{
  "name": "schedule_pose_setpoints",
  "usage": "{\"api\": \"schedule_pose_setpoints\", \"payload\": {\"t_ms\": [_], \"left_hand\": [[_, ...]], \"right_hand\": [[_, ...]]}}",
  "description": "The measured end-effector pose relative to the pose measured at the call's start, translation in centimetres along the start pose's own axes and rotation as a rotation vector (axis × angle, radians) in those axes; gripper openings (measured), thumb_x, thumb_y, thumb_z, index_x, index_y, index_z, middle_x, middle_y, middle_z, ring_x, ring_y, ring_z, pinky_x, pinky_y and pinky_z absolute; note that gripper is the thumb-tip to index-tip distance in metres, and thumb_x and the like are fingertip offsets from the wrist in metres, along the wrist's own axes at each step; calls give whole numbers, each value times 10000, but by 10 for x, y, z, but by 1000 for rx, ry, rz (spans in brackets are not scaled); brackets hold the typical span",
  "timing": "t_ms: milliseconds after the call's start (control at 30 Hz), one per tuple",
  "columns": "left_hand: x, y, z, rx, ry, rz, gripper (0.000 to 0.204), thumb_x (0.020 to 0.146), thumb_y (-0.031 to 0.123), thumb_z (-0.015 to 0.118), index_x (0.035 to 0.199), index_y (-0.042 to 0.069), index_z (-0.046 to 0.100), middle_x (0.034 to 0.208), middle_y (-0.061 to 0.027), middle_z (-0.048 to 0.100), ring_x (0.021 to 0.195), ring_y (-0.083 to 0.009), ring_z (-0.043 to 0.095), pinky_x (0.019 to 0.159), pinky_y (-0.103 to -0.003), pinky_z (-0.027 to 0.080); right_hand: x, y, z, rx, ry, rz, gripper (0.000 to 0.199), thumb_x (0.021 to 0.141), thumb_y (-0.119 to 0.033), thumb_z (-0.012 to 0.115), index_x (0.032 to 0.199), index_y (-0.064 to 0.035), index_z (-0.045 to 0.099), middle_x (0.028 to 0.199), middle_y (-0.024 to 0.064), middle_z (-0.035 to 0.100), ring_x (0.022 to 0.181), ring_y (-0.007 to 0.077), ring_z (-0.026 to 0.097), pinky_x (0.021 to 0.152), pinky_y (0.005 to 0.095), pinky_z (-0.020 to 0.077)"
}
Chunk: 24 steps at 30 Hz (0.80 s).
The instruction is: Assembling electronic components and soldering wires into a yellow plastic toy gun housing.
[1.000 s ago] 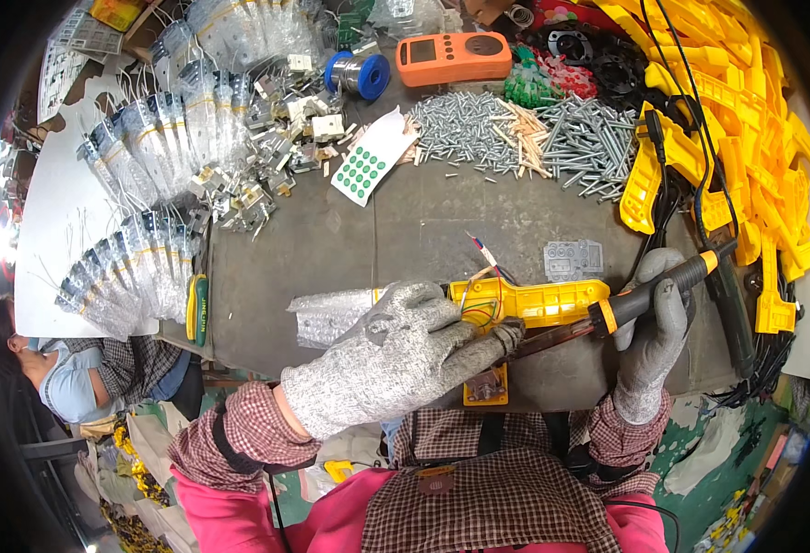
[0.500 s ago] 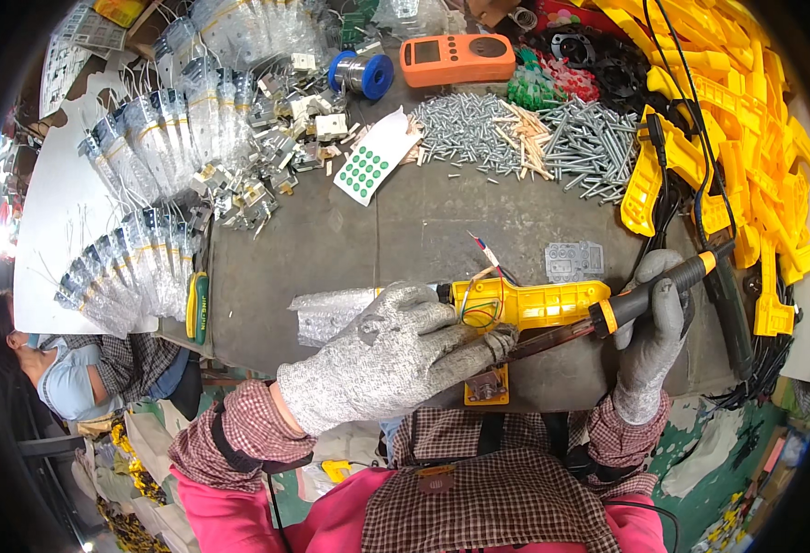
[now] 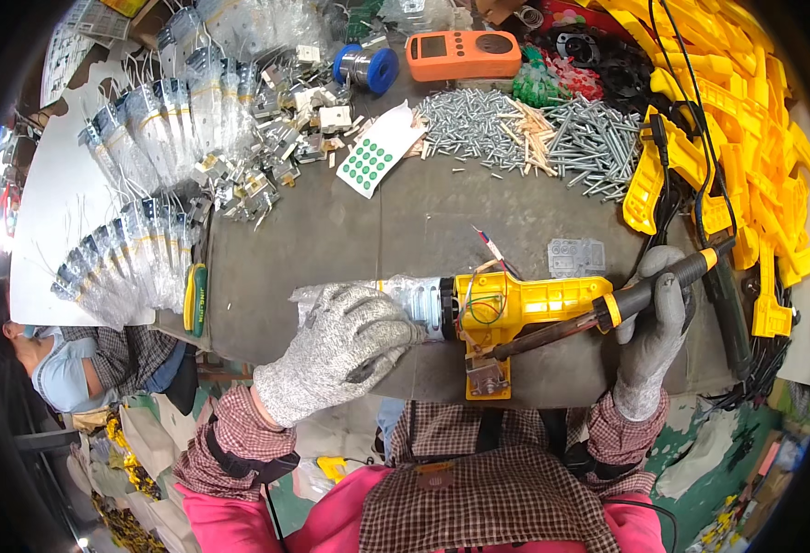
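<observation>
Head view: the yellow casing (image 3: 566,297) lies mid-table, long axis left-right, between the hands. Touching its left-end barrel (image 3: 423,297), the left hand (image 3: 336,348) is nearer, grip unclear; the right hand (image 3: 658,334) clasps an iron (image 3: 609,311), slanting across the casing's near side.

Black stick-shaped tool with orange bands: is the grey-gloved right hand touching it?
Touching. The head view shows the right hand gripping the black tool, with gloved fingers overlapping it.

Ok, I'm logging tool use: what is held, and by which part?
Right grip: black, yellow-banded soldering iron, by its handle. Left grip: cannot tell whether it holds anything.
</observation>
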<state>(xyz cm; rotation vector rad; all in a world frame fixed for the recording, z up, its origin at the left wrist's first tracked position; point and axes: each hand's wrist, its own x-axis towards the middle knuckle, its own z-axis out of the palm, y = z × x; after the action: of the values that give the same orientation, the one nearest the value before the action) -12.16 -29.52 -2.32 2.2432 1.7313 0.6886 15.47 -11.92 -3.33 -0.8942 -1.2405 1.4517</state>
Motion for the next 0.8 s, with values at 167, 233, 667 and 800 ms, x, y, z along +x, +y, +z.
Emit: {"api": "schedule_pose_setpoints", "payload": {"t_ms": [167,233,667,800], "left_hand": [[2,8,-3,-213,117,-60,265,780,39,769,1033,98,722,963,-109,663,931,-299,650,820,-441,506],[7,23,-2,-472,177,-75,333,752,22,739,1072,113,716,1063,-112,651,900,-304,648,781,-411,535],[20,34,5,-183,83,-27,339,736,-55,734,1058,49,713,942,-99,702,860,-289,683,755,-406,560],[23,34,3,-186,60,-14,355,724,-59,732,1061,54,715,955,-105,696,870,-294,676,756,-403,558]], "right_hand": [[1,4,0,0,2,-7,320,992,-349,528,1024,-30,510,551,-6,487,370,52,364,363,209,265],[3,5,1,11,12,-24,313,993,-341,523,1018,-29,512,549,-4,486,367,55,366,363,210,266],[2,5,1,115,15,-19,301,981,-311,518,1027,-13,507,602,31,521,371,75,401,356,214,297],[3,6,0,123,-29,8,289,982,-311,520,1026,-25,507,594,22,512,376,71,400,367,210,302]]}}
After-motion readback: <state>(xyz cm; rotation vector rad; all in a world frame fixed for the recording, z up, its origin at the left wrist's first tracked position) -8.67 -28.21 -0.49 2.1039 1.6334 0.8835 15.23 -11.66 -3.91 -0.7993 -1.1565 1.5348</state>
